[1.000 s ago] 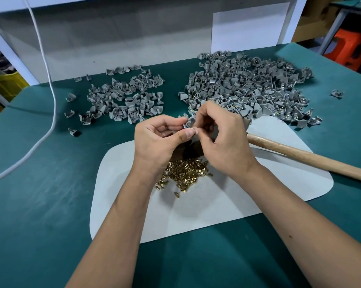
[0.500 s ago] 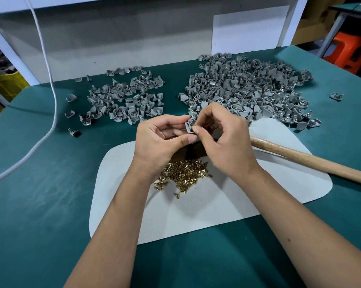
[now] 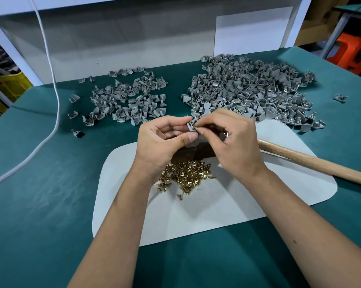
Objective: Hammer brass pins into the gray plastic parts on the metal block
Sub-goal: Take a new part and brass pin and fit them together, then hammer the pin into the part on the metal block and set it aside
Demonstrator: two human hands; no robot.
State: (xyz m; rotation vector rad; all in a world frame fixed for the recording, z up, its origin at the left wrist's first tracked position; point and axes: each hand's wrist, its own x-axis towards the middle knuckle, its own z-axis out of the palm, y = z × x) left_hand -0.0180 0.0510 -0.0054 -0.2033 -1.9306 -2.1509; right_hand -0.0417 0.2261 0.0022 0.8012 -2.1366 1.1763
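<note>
Pinching a gray part (image 3: 191, 125) in my left hand (image 3: 165, 142), I seat a pin (image 3: 196, 127) with my right hand (image 3: 227, 142) at frame centre, above the block (image 3: 188, 153). Next: set it down, take the hammer (image 3: 312, 163).

Nothing to read here: I see no lettering, numbers or labels anywhere in front of me. The white panel (image 3: 252, 30) standing at the back of my bench is blank, and the pale mat (image 3: 196, 217) under my hands carries no print. The gray plastic parts and brass pins are too small for me to make out any marking.
</note>
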